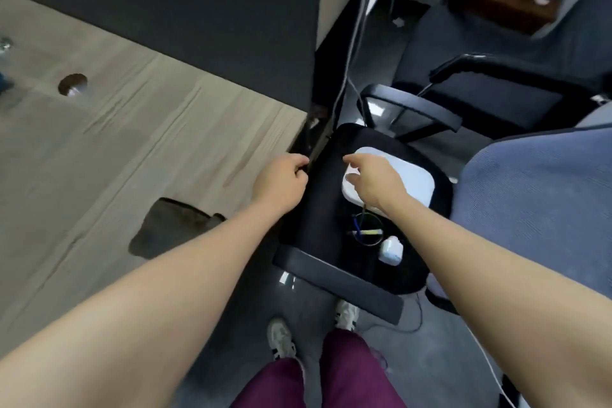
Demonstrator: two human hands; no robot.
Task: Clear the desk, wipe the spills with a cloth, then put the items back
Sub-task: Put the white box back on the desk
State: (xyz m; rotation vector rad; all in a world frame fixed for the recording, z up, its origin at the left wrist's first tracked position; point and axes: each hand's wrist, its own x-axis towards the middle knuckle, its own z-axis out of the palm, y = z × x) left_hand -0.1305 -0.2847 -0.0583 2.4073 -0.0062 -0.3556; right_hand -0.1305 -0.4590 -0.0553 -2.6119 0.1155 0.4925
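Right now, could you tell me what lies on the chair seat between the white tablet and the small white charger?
In the head view, a blue-and-yellow pen and a thin loop of cable lie between the white tablet and the charger.

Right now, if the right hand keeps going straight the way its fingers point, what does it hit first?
Probably the white flat case lying on the black chair seat. The right hand hovers just over its near-left corner, fingers curled; depth is unclear, so it may already touch.
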